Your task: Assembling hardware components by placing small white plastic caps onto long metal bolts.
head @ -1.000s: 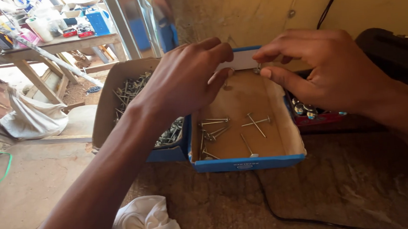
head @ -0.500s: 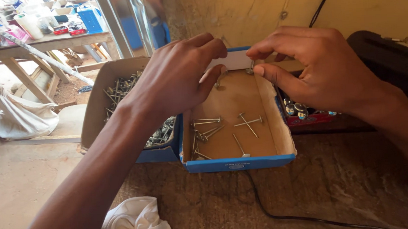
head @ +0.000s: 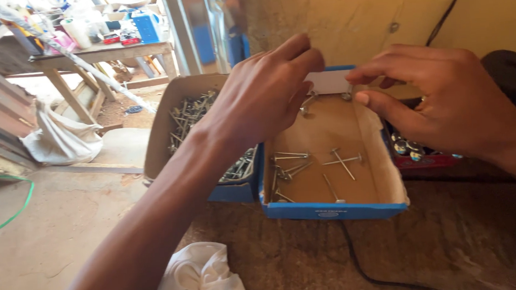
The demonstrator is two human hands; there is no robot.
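An open blue cardboard box [head: 333, 209] lies on the rough bench, with several loose nails [head: 307, 166] on its brown bottom. My left hand [head: 261, 100] reaches over the box's far left corner and pinches a small nail [head: 308, 103] under its fingertips. My right hand [head: 441, 107] hovers over the far right corner. Its thumb and forefinger are closed on another small nail [head: 347, 95]. The box's white end flap [head: 329, 82] stands between the two hands.
A second open box [head: 190, 116], heaped with longer nails, sits to the left of the blue one. A red box [head: 426, 160] of fasteners lies to the right. A white cloth [head: 200, 280] and a black cable [head: 373, 278] lie near me. A cluttered wooden table [head: 103, 52] and a white sack [head: 60, 139] are beyond.
Both hands have lifted slightly off the box's far flap, their fingertips now pinched on small nails. The view has shifted a little to the left.
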